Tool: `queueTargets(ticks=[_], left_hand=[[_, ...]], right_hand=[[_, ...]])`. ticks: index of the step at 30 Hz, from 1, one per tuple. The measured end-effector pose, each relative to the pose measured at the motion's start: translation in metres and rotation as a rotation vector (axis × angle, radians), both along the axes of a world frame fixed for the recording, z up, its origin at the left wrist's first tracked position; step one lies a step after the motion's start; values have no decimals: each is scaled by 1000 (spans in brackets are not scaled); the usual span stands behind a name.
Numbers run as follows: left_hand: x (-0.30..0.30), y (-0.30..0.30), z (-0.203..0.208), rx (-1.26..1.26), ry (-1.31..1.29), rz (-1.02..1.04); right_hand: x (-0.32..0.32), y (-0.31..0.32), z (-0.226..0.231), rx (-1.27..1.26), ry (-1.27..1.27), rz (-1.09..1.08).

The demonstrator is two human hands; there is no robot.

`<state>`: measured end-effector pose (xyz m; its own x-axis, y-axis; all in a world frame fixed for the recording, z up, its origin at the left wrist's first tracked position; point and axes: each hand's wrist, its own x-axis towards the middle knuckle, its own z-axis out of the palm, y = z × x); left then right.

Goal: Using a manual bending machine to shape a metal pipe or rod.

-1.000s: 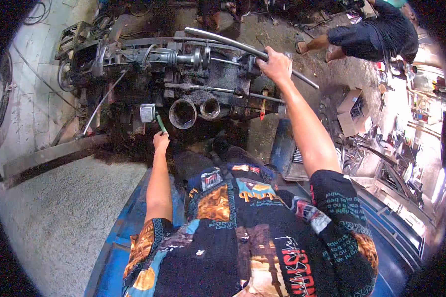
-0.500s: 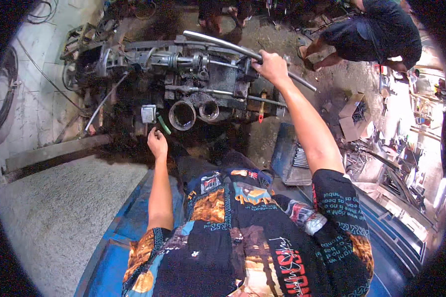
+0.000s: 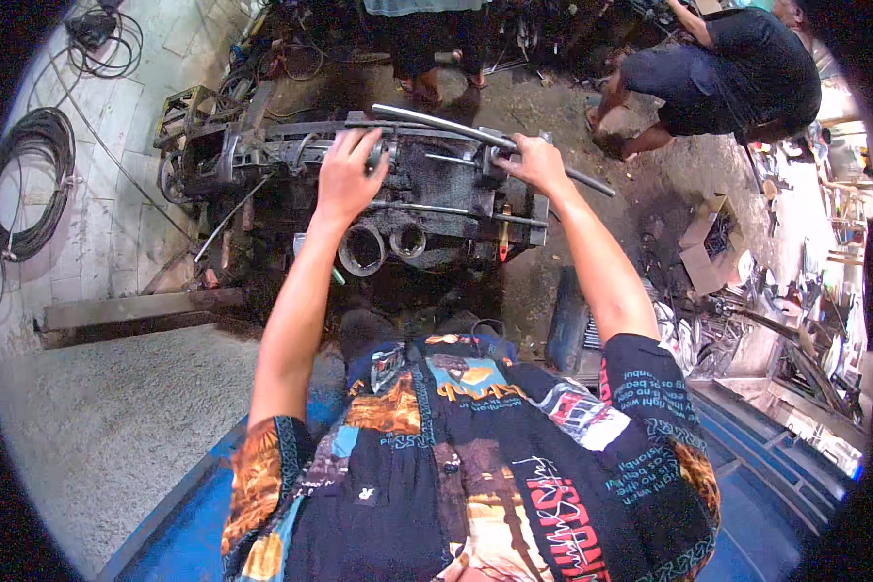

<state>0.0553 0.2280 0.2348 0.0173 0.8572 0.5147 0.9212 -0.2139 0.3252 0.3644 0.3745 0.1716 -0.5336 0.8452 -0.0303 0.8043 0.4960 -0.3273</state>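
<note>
My right hand is wrapped round a long metal pipe that lies at a slant over the far side of a dark, greasy machine. My left hand reaches over the machine's middle with its fingers apart, just short of the pipe's left end. It holds nothing that I can see, and it covers part of the mechanism. Two round metal cups, a larger cup and a smaller cup, sit at the machine's near side. A brush with a red end rests by the right rod.
A cardboard box stands on the floor at right, near piled metal parts. A person in dark clothes crouches at far right; another person's legs show beyond the machine. Coiled cable hangs on the left wall. Blue metal lies beneath me.
My left hand has left the spot beside the green-handled thing and moved forward over the machine, fingers spreading. My right hand keeps its hold on the pipe. The view has shifted a little.
</note>
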Motion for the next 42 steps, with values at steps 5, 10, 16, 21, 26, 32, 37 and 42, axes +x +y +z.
queueTargets(ticks=[5,10,16,21,26,32,37,42], left_hand=[[19,93,-9,-290,384,-142],[7,151,-37,-640,482,-263],[-2,153,-42,-733,462,-226],[0,152,-39,-731,458,-181],[-1,148,-46,-721,434,-125],[3,147,-47,-706,410,-35],[3,147,-53,-630,450,32],[15,137,-49,-760,452,172]], right_hand=[[60,4,-15,39,-137,-163],[74,9,-19,-114,-223,-316],[58,9,-4,-99,-330,-236],[52,11,2,-104,-392,-257],[52,12,-4,-29,-299,-297],[49,14,-2,-56,-223,-312],[61,9,0,-38,-99,-147],[84,13,-4,97,221,10]])
